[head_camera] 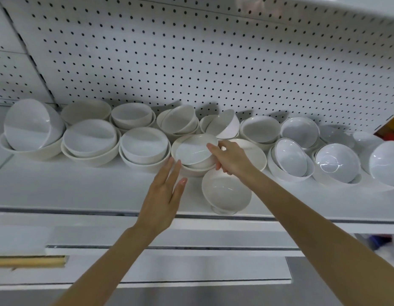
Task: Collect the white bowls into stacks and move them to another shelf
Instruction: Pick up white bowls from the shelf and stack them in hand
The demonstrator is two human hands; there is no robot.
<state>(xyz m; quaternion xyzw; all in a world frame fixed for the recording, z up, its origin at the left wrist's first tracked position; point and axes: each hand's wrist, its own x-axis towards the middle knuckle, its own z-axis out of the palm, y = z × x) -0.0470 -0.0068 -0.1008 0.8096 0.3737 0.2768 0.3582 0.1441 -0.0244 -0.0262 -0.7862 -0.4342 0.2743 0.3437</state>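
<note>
Lower centre: left hand (163, 195), fingers straight, holding nothing, tips just beside the centre stack (191, 171). Right hand (232, 157), fingers curled on the far rim of a single white bowl (226, 192) at the front edge of the shelf (81, 191); forefinger touches the tilted bowl (195, 151) topping that stack. Behind, nested white bowls (90, 140) in two rows across the frame. Rear: pegboard (191, 51).
</note>
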